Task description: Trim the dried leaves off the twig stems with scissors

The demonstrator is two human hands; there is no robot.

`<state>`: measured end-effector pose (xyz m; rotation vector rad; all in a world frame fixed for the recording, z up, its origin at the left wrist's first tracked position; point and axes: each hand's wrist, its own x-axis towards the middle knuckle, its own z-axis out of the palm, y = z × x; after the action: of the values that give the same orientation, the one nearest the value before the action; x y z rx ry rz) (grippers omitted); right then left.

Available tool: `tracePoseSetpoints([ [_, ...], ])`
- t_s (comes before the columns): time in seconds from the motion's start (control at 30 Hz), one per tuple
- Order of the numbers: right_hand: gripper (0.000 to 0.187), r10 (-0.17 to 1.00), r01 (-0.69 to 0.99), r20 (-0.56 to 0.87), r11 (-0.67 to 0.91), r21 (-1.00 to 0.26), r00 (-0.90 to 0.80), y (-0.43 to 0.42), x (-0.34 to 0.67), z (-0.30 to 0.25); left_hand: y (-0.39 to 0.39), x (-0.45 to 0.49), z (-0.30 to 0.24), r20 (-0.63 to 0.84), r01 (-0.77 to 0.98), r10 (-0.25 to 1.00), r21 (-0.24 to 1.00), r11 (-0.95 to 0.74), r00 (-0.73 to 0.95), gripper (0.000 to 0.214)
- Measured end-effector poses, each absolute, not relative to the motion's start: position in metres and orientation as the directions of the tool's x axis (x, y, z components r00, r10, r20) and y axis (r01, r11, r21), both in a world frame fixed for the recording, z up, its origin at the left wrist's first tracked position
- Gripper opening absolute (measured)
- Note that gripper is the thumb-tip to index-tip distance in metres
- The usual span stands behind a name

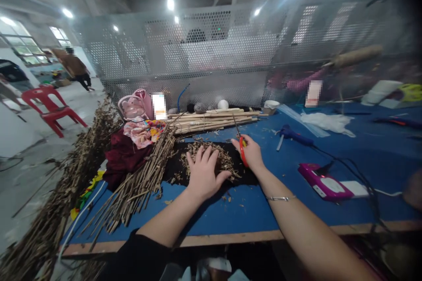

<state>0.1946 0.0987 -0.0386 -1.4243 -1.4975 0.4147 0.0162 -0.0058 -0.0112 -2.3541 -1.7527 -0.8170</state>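
My left hand (pixel 205 173) lies with fingers spread on a pile of dry, brown plant bits (pixel 227 161). The pile rests on a black cloth (pixel 173 162) at the middle of the table. In my right hand (pixel 253 153) is a pair of scissors (pixel 243 151) with red handles, the blades pointing up and away from me. That hand is just right of the pile, over the cloth's right part. Left of the cloth lies a bundle of dry stalks (pixel 145 180), slanting toward the table's front edge.
Pale sticks (pixel 211 119) lie along the back, before a perforated metal screen (pixel 211 48). At right are a blue glue gun (pixel 293 135) with a cord and a magenta device (pixel 325 182). More dry plants (pixel 66 184) lean off the left edge, near a red chair (pixel 51 105). A person walks far left.
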Motion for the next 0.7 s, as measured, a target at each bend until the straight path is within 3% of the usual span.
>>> tracePoseSetpoints([
  [0.13,0.054,0.907,0.568,0.386,0.229,-0.791,0.172,0.097,0.192,-0.039,0.002,-0.032,0.008,0.432,0.91,0.901,0.357,-0.211,0.04,0.037],
  [0.23,0.055,0.913,0.569,0.38,0.236,-0.788,0.147,0.098,0.192,-0.038,0.003,-0.077,0.014,0.366,0.973,0.918,0.218,0.077,-0.155,0.032],
  [0.33,0.054,0.91,0.584,0.397,0.258,-0.77,0.121,0.098,0.191,-0.038,-0.002,-0.107,0.011,0.208,0.951,0.929,0.092,0.294,-0.307,0.045],
  [0.5,0.05,0.904,0.598,0.416,0.28,-0.751,0.1,0.095,0.19,-0.039,-0.003,-0.12,0.008,0.132,0.954,0.946,0.096,0.285,-0.295,0.035],
  [0.7,0.045,0.911,0.579,0.408,0.304,-0.757,0.056,0.094,0.19,-0.04,0.005,-0.13,0.018,0.098,0.952,0.976,0.258,0.166,-0.197,0.037],
])
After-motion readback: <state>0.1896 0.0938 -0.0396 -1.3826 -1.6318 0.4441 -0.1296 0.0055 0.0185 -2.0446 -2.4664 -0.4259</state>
